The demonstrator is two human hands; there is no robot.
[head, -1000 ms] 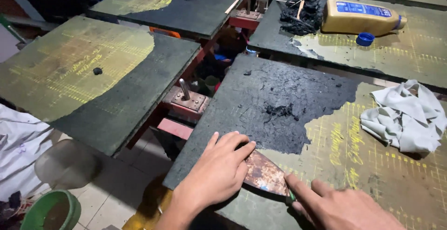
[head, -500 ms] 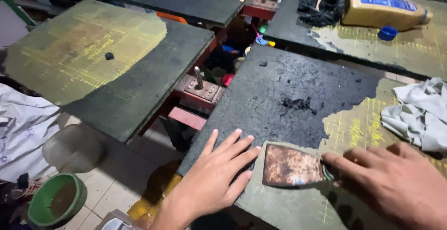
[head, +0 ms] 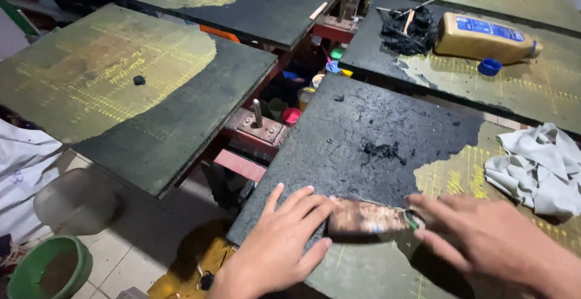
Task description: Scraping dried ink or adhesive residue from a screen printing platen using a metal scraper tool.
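Scraper [head: 368,216] on board [head: 375,129], rag [head: 535,166] right, bottle [head: 484,39] behind

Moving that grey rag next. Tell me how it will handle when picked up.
The grey rag lies crumpled in soft folds, so it will probably hang limp and floppy. It looks like thin cloth, likely light for its size. It seems unlikely to roll or slide on the board.

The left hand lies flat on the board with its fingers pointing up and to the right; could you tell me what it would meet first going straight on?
The left hand would probably first meet the rusty scraper blade, since its fingertips already rest against it.
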